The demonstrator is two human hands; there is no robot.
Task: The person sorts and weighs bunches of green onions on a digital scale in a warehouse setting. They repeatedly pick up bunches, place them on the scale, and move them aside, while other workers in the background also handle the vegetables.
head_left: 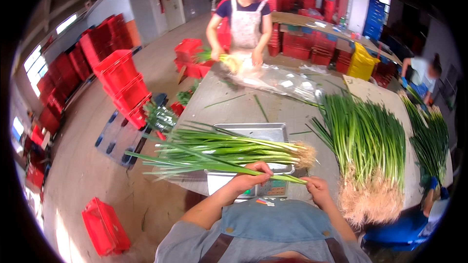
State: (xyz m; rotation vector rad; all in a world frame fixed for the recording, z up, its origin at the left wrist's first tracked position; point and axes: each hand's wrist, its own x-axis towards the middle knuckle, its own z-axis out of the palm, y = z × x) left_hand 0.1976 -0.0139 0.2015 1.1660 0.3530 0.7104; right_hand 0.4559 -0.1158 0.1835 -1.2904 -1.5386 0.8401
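Observation:
My left hand (254, 176) is closed around a few green onion stalks (290, 178), whose long leaves trail off to the left. My right hand (317, 190) pinches the pale end of the same stalks. Just beyond them, a bunch of green onions (234, 148) lies across the metal pan (272, 128) of a weighing scale, its roots pointing right. The scale's white body (215, 184) and keypad show partly beneath my forearm. A large heap of rooted green onions (369, 146) covers the table to my right.
Across the table (234, 113), a person in an apron (246, 25) handles onions and clear plastic film (289, 82). More co-workers are at the right. Red crates (124, 84) are stacked at left; another red crate (105, 226) sits on the floor. Cut leaves (260, 107) litter the tabletop.

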